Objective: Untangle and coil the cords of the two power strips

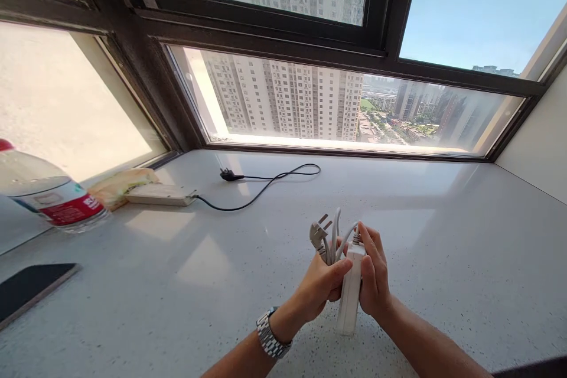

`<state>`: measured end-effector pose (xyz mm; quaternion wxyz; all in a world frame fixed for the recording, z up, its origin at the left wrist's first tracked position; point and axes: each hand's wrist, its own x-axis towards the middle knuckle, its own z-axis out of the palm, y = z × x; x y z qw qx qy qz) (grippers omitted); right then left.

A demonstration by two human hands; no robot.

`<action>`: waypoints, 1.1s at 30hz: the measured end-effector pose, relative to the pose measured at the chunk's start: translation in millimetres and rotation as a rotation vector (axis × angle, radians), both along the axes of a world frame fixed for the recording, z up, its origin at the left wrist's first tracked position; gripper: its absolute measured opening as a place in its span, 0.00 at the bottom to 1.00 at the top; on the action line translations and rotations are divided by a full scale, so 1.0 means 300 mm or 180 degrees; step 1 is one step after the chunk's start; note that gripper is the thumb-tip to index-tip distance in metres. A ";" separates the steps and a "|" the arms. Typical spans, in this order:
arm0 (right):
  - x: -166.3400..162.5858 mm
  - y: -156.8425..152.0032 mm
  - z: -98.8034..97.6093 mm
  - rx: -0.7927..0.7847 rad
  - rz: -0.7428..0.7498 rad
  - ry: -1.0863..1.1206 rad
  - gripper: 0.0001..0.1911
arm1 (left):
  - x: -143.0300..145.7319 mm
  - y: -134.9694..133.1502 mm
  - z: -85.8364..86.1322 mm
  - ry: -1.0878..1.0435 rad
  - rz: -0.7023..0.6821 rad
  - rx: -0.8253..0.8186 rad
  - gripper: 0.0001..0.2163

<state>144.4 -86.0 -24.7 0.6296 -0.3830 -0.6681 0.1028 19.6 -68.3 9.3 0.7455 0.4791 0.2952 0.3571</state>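
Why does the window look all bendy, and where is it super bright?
In the head view, the wide lens bows the black window frame near the edges. Sunlight glares brightest along the sill edge below the glass and on the left pane, with pale bright patches on the white counter. The left hand, right hand and white power strip look sharp, not blurred.
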 end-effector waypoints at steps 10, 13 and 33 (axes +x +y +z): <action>0.011 -0.012 0.010 0.0394 -0.0132 -0.0414 0.27 | -0.008 0.009 -0.020 0.0344 -0.0326 0.0430 0.27; 0.031 -0.002 0.015 0.0438 -0.0350 -0.0525 0.26 | -0.018 0.015 -0.025 0.0274 -0.0482 0.0283 0.27; 0.142 0.080 0.080 -0.2736 0.1526 0.1019 0.27 | -0.105 0.124 -0.030 0.0358 -0.0197 -0.0421 0.28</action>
